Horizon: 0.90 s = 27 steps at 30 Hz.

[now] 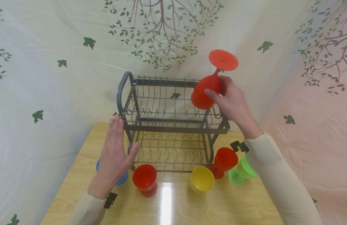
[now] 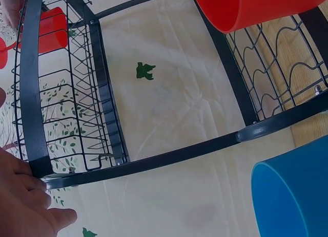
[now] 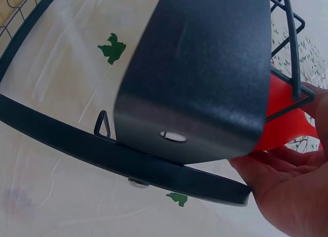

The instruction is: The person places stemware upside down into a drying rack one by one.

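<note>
Clock positions read from the middle of the dark 2-tier rack [image 1: 173, 128], head view.

1. Right hand [image 1: 232, 100], at 2 o'clock: thumb and fingers curled around the bowl of the held red goblet [image 1: 201, 93], the thumb on the near side.

2. Held red goblet, 1 piece, at 1 o'clock, by the right end of the upper tier: inverted and tilted, its foot pointing to 1 o'clock. Contact with the rack: cannot tell.

3. Left hand [image 1: 113, 156], at 8 o'clock: fingers straight and side by side, thumb spread away, grasping nothing; fingertips beside the rack's left end. Contact there: cannot tell.

4. On the wooden table [image 1: 128, 215]: left red goblet [image 1: 144, 176], mouth up, at 7 o'clock; yellow vessel [image 1: 202, 179], mouth up, at 5; right red goblet [image 1: 226, 158] and green goblet [image 1: 246, 168], both at 4, the green partly covered by the right sleeve [image 1: 277, 172]; blue vessel [image 1: 122, 179], at 8, largely hidden by the left hand.
</note>
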### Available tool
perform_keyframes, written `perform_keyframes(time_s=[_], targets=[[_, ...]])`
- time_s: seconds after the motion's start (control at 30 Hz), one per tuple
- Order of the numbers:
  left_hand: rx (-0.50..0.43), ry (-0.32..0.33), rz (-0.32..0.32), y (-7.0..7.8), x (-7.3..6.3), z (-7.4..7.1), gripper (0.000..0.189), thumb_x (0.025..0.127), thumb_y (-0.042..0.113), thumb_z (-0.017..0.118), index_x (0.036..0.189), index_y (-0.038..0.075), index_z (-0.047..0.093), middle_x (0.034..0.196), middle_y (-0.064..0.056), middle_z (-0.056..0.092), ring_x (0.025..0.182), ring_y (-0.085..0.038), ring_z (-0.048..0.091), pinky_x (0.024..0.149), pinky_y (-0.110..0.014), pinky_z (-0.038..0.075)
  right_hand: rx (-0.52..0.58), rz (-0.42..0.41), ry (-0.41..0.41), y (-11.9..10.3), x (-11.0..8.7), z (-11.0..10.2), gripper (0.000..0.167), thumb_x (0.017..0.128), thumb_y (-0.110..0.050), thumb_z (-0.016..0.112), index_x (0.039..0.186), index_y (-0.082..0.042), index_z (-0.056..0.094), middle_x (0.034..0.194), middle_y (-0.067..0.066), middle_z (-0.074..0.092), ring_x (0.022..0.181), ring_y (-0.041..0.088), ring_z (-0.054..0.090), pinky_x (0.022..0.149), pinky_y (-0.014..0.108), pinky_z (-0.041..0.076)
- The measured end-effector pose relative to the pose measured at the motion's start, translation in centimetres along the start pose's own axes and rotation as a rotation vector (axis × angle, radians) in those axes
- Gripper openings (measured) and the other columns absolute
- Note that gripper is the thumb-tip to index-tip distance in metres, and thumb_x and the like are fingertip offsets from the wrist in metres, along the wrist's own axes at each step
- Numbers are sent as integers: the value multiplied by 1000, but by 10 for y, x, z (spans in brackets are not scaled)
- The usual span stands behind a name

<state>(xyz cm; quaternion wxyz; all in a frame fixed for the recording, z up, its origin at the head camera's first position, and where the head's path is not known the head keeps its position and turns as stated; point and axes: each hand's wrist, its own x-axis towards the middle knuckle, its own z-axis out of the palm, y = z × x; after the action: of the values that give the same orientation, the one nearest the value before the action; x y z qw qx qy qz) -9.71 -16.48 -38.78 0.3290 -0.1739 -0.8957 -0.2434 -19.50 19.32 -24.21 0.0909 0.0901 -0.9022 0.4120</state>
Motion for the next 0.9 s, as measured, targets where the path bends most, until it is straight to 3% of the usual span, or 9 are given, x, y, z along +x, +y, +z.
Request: perform_keyframes(time_s=[0.33,0.57,0.9], targets=[[5,-13,-9,0,0,-1,88,106,61,29,161,-7,21,170,-22,17,158,-37,14,127,-49,15,-77,4,-92,-3,10,5,64,101,-19,65,153,1,32,144,19,50,126,36,53,100,55,55],[4,-26,-19,0,1,-3,89,105,62,29,161,-6,20,171,-20,16,158,-36,12,125,-55,19,-100,14,-114,-4,13,9,65,103,-21,63,154,1,31,143,20,50,124,37,55,99,55,55],[-1,-41,-27,1,0,-3,89,105,63,29,162,-6,19,172,-17,12,158,-36,11,128,-49,14,-129,29,-146,-2,11,14,62,105,-23,60,155,1,32,140,19,57,122,35,58,98,53,56]])
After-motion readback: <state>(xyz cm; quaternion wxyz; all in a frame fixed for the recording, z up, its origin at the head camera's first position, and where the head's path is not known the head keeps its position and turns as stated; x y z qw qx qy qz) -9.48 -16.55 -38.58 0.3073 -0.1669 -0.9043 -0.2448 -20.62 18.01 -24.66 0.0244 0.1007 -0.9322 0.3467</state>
